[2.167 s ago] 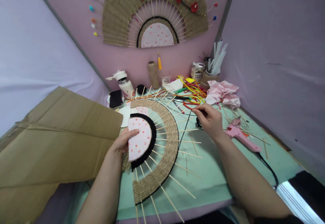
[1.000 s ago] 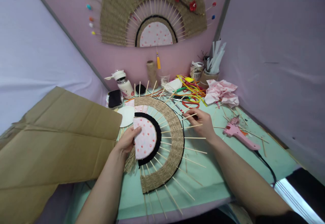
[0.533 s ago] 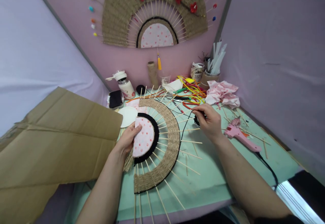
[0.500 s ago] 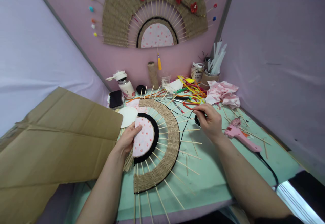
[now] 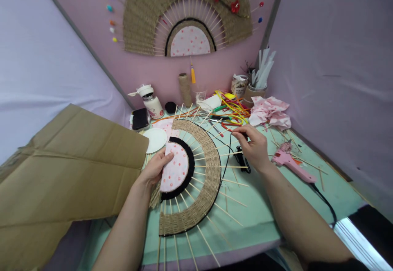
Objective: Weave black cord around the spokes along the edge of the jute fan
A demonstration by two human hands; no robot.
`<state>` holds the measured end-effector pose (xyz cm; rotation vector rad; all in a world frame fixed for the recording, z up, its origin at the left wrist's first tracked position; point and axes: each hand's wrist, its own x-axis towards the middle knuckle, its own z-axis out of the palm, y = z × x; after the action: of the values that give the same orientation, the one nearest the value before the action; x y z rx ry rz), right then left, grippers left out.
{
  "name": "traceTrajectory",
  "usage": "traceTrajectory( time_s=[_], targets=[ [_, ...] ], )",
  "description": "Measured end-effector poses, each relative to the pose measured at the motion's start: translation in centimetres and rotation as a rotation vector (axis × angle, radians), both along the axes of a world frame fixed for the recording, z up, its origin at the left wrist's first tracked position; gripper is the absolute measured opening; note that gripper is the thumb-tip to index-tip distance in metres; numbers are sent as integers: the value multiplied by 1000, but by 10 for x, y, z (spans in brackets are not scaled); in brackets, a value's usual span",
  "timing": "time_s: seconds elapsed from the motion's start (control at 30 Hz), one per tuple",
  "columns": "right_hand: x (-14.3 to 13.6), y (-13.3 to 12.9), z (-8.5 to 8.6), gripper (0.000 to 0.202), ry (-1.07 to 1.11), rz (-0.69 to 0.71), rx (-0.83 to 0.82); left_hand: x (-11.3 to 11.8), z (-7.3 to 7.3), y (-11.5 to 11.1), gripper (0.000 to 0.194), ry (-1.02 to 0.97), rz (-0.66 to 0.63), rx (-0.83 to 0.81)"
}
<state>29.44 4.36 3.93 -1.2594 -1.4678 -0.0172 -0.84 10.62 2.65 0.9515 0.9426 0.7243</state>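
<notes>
My left hand [image 5: 157,166] grips the flat side of a half-round fan, thumb on its pink dotted centre [image 5: 176,168]. A black band [image 5: 190,165] edges that centre, and thin sticks radiate from it through a woven straw arc [image 5: 214,160]. Black cord [image 5: 226,166] runs along the arc's outer edge and up to my right hand [image 5: 251,142], which pinches it between thumb and fingers at the fan's right. A small black bundle of cord [image 5: 241,159] lies just below the right hand, over the stick tips.
Cardboard [image 5: 80,172] stands at the left. A pink glue gun [image 5: 293,166] lies at the right, near crumpled dotted cloth [image 5: 270,111] and loose sticks. Behind are a white bottle [image 5: 153,106], a cardboard tube [image 5: 184,90] and coloured cords [image 5: 235,109]. A finished fan [image 5: 139,21] hangs behind.
The held fan has turned slightly clockwise, its lower end shifting left. The black bundle has dropped below my right hand and shows more fully. Both hands keep their holds.
</notes>
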Motion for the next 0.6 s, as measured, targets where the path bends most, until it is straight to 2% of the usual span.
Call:
traceTrajectory(
  time_s=[0.33, 0.6],
  targets=[
    [-9, 1, -7, 10, 70, 21, -120, 2, 3, -4, 36, -7, -35, -7],
    [-24, 1, -16, 13, 63, 161, -200, 5, 3, -7, 34, -5, -115, -19]
  ],
)
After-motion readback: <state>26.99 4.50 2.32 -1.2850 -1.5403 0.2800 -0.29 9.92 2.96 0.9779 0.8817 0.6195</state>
